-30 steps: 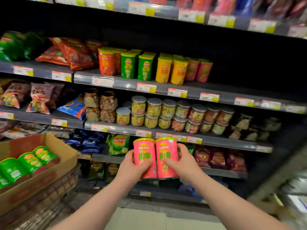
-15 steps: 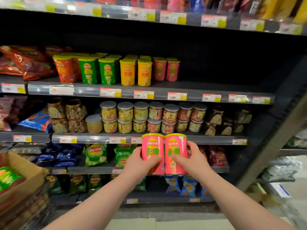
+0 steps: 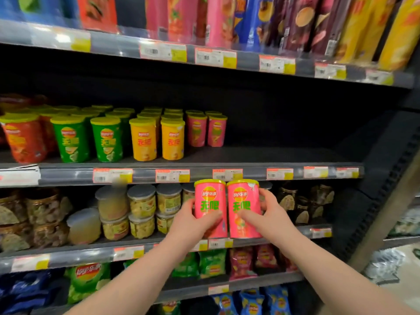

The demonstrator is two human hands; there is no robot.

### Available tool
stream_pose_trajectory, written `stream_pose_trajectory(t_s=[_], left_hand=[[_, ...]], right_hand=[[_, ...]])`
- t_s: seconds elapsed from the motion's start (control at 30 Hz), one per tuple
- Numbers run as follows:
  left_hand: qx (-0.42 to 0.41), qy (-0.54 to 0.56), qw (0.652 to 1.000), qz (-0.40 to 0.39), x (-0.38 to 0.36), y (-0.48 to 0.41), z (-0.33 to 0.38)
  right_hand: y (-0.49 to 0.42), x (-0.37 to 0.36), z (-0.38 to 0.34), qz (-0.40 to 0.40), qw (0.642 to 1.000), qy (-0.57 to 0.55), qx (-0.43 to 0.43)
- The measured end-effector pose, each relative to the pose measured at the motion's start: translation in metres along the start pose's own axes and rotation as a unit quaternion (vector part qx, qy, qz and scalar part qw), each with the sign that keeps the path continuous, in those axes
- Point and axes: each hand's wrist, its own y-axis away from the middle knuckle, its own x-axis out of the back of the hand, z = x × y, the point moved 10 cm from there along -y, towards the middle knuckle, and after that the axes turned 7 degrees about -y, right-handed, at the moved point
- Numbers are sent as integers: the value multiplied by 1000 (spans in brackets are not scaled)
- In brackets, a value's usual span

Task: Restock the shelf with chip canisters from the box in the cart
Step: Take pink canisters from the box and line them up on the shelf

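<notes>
Head view: two pink canisters (image 3: 227, 209) are held upright, touching, below the shelf edge (image 3: 250, 172) — left hand (image 3: 193, 226) gripping one, right hand (image 3: 270, 219) the other. Bare shelf is seen right of the shelved pink canisters (image 3: 206, 130).

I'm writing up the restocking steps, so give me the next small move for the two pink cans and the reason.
Probably lift both pink cans up and forward onto the bare shelf in front of the pink cans already there. The left hand and right hand hold the pair below that shelf's edge, and the matching flavour stands directly above.
</notes>
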Motion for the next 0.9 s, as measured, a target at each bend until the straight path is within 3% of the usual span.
stream_pose_trajectory(t_s=[0.53,0.9], left_hand=[[-41,13,995,87,66,-97,33],[-28,35,980,194,97,-104,37]], right_hand=[[-144,-29,-92,6,995,-24,98],[-238,-74,-106,-60,988,-4,141]])
